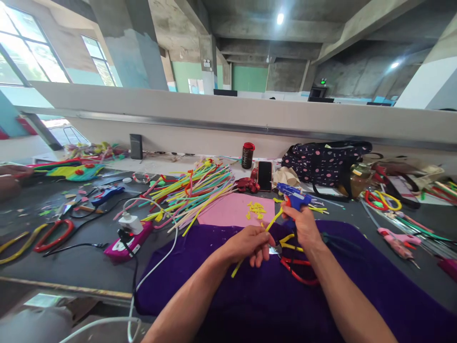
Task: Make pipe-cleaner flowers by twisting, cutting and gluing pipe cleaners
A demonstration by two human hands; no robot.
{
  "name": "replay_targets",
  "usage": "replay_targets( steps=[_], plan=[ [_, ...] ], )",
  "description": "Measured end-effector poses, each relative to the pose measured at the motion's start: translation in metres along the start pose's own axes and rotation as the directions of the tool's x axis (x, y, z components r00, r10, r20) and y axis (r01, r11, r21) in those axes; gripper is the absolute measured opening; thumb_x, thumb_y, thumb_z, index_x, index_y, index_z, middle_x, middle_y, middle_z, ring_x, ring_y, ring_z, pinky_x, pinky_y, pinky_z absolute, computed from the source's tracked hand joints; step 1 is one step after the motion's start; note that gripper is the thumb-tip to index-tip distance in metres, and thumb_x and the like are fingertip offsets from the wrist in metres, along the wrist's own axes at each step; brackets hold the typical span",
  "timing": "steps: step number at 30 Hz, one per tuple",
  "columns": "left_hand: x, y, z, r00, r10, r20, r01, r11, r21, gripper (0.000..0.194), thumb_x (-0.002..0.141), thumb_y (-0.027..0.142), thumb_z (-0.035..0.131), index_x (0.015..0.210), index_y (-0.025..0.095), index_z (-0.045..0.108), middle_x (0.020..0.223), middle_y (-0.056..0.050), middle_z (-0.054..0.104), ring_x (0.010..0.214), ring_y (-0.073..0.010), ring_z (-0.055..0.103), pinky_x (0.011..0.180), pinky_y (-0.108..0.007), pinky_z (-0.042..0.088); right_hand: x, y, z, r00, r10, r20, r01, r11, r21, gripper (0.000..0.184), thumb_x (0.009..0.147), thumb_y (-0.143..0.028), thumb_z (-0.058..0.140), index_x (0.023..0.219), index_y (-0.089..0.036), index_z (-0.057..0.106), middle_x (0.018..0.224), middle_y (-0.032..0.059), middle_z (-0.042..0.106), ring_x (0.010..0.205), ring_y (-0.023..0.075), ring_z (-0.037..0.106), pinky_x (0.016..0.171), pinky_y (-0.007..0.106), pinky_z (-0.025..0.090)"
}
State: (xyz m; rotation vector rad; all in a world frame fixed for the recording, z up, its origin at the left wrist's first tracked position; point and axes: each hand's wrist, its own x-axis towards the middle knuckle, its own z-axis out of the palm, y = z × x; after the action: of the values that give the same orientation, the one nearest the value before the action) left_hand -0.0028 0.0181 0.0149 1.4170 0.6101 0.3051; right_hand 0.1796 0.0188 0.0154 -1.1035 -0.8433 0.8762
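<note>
My left hand (250,244) pinches a yellow pipe cleaner (274,220), whose lower end sticks out below the fingers. My right hand (304,223) is wrapped round the handle of a blue hot glue gun (293,194), its nozzle pointing up and left. The pipe cleaner's upper end lies close to the gun; whether they touch I cannot tell. Just below, red-handled scissors (298,275) and a yellow-handled tool (291,244) rest on the purple cloth (193,271), partly hidden by my hands. Small yellow pieces (256,209) lie on a pink sheet (221,212) beyond.
Many coloured pipe cleaners (200,183) are heaped left of centre. A phone (264,176), bottle (247,155) and patterned bag (321,164) stand behind. A magenta power strip (130,244) trails cables at left. A pink glue gun (398,242) lies right. Another person's hand (12,178) shows far left.
</note>
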Motion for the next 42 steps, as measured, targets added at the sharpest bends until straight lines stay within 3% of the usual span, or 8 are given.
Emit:
replay_targets(
  steps=[6,16,18,20,24,35,39,42],
  plan=[
    [-0.018,0.004,0.004,0.973,-0.118,0.196,0.076,0.975,0.211,0.032,0.078,0.042,0.045,0.083,0.016,0.062,0.053,-0.001,0.058,0.032,-0.0085,0.047,0.032,-0.017,0.03,0.026,0.0,-0.025,0.991,-0.018,-0.13,0.027,0.997,0.074,0.025,0.051,-0.026,0.073,0.071,-0.013,0.065,0.059,-0.001,0.06,0.045,0.0091,0.049,0.045,0.023,0.038],
    [-0.028,0.009,0.0,0.948,-0.091,0.305,-0.038,0.919,0.393,0.029,0.071,0.042,0.059,0.091,0.022,0.068,0.048,0.002,0.056,0.035,-0.0078,0.043,0.037,-0.019,0.033,0.025,0.005,-0.031,0.994,0.087,-0.063,-0.081,0.993,0.087,0.028,0.05,-0.025,0.076,0.074,-0.015,0.067,0.061,-0.0008,0.062,0.046,0.0096,0.05,0.046,0.023,0.04],
    [-0.026,0.008,-0.005,0.968,-0.06,0.242,-0.029,0.936,0.351,0.031,0.067,0.042,0.063,0.088,0.021,0.068,0.055,0.001,0.061,0.041,-0.0093,0.05,0.039,-0.019,0.036,0.023,0.007,-0.029,0.995,0.092,-0.042,-0.089,0.994,0.065,0.027,0.051,-0.025,0.075,0.075,-0.015,0.066,0.061,-0.0007,0.062,0.046,0.0097,0.051,0.046,0.023,0.04],
    [-0.021,0.007,-0.011,0.998,0.025,0.064,-0.042,0.963,0.266,0.032,0.068,0.045,0.061,0.085,0.018,0.066,0.065,-0.002,0.064,0.045,-0.0095,0.054,0.038,-0.017,0.036,0.015,0.008,-0.021,0.995,0.096,-0.008,-0.095,0.995,0.031,0.027,0.052,-0.026,0.075,0.074,-0.014,0.066,0.06,-0.0002,0.061,0.046,0.01,0.05,0.046,0.023,0.04],
    [0.0,0.0,-0.019,0.959,0.087,-0.271,-0.088,0.996,0.007,0.038,0.07,0.049,0.056,0.082,0.013,0.06,0.071,-0.005,0.065,0.039,-0.0072,0.052,0.031,-0.014,0.029,-0.01,0.009,0.006,0.98,0.141,0.143,-0.138,0.99,-0.032,0.028,0.056,-0.029,0.071,0.079,-0.013,0.064,0.055,-0.0011,0.058,0.047,0.0116,0.05,0.048,0.024,0.041],
    [0.015,-0.012,-0.011,0.992,0.001,-0.128,-0.048,0.929,-0.368,0.032,0.067,0.038,0.064,0.079,0.009,0.06,0.066,-0.008,0.065,0.035,-0.0052,0.049,0.028,-0.013,0.027,-0.018,0.009,0.018,0.99,-0.004,0.143,0.034,0.978,-0.204,0.031,0.058,-0.031,0.07,0.083,-0.015,0.064,0.074,0.0018,0.066,0.062,0.0165,0.057,0.06,0.027,0.045],
    [0.015,-0.013,-0.019,0.97,0.056,-0.237,-0.137,0.93,-0.34,0.027,0.065,0.035,0.067,0.07,0.01,0.057,0.059,-0.004,0.063,0.031,-0.0033,0.044,0.027,-0.013,0.027,-0.014,0.008,0.016,0.992,0.001,0.128,0.02,0.986,-0.164,0.03,0.063,-0.035,0.068,0.085,-0.015,0.063,0.079,0.0033,0.066,0.071,0.0176,0.058,0.063,0.027,0.044],
    [0.012,-0.012,-0.032,0.912,0.101,-0.397,-0.242,0.915,-0.323,0.028,0.065,0.036,0.066,0.07,0.011,0.055,0.058,-0.003,0.063,0.031,-0.0033,0.045,0.027,-0.013,0.027,-0.014,0.009,0.014,0.986,0.028,0.162,-0.018,0.998,-0.06,0.031,0.066,-0.036,0.066,0.091,-0.017,0.063,0.091,0.005,0.065,0.085,0.0201,0.058,0.07,0.028,0.045]
  ],
)
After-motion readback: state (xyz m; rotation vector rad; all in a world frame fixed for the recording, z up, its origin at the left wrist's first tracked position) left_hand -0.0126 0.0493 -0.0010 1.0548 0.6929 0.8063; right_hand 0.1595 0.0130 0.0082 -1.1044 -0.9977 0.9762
